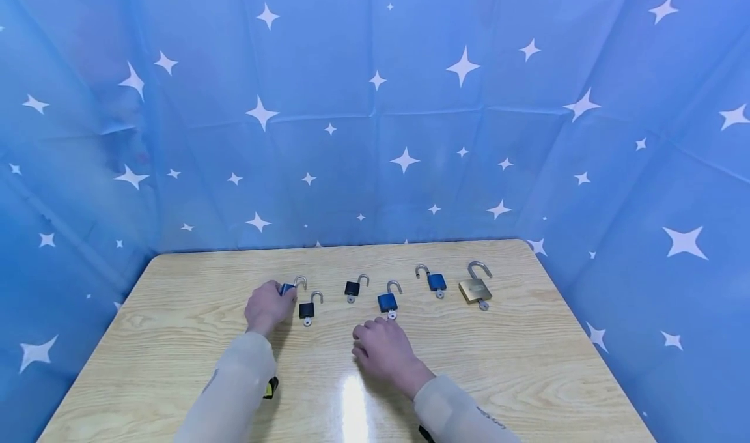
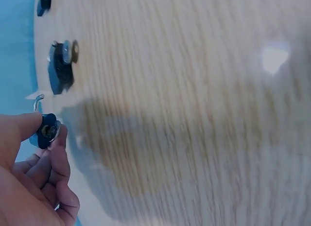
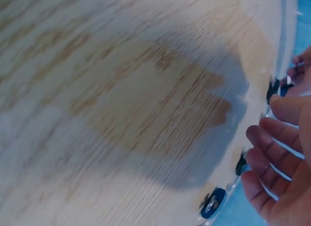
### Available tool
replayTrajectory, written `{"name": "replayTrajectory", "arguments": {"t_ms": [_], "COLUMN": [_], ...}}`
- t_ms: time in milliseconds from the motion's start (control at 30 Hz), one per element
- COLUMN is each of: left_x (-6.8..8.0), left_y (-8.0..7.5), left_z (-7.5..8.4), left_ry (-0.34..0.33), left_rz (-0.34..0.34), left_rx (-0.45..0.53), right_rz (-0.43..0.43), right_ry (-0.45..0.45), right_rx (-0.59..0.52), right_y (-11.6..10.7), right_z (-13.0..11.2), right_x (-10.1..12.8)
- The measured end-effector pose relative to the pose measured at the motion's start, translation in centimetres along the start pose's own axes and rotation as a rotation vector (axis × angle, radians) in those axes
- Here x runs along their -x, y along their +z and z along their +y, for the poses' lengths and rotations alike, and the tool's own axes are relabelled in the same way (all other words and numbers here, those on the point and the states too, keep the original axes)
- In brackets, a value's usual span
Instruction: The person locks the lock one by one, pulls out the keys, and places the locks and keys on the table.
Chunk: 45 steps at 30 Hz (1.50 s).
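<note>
My left hand (image 1: 269, 307) pinches a small blue padlock (image 1: 287, 289) between thumb and fingers, its shackle swung open. In the left wrist view the keyhole end of this padlock (image 2: 47, 130) faces the camera, with a key or ring at it. A black padlock (image 1: 306, 310) with a key in it lies just right of that hand. My right hand (image 1: 383, 350) holds nothing; its fingers are loosely bent over the table. Nearest to its fingertips is a blue padlock (image 1: 387, 302) with an open shackle and a key.
Farther along the row lie another black padlock (image 1: 352, 288), a blue padlock (image 1: 436, 282) and a larger brass padlock (image 1: 475, 290), all with open shackles and keys. The wooden table (image 1: 527, 365) ends at a blue star-patterned curtain (image 1: 375, 169).
</note>
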<state>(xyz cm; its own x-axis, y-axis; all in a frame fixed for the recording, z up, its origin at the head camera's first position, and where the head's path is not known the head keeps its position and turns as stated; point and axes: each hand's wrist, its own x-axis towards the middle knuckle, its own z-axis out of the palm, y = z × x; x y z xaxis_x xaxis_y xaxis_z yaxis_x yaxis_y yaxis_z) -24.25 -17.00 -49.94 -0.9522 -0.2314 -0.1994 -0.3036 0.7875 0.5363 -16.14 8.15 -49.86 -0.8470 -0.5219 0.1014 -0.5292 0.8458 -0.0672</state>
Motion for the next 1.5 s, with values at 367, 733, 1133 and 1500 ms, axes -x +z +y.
{"name": "replayTrajectory", "arguments": {"t_ms": [367,733,1133,1500], "left_x": [3.6,7.8,10.2,11.5], "left_y": [-0.1,2.2,4.6,6.5], "left_z": [1.6,3.1,3.5,4.1], "left_ry": [0.159,0.204,0.228,0.236], "left_rz": [-0.001,-0.093,-0.247,-0.309], "left_rx": [0.161,0.343,0.543,0.642], "right_rz": [-0.019,0.040,0.058,-0.015], "right_ry": [0.018,0.045,0.142,0.109], "right_rx": [-0.026,-0.075,-0.451,-0.847], "right_y": [-0.6,-1.3,-3.2,-2.5], "right_z": [0.1,1.4,3.4,5.0], "right_x": [0.0,-0.1,-0.1,0.4]}}
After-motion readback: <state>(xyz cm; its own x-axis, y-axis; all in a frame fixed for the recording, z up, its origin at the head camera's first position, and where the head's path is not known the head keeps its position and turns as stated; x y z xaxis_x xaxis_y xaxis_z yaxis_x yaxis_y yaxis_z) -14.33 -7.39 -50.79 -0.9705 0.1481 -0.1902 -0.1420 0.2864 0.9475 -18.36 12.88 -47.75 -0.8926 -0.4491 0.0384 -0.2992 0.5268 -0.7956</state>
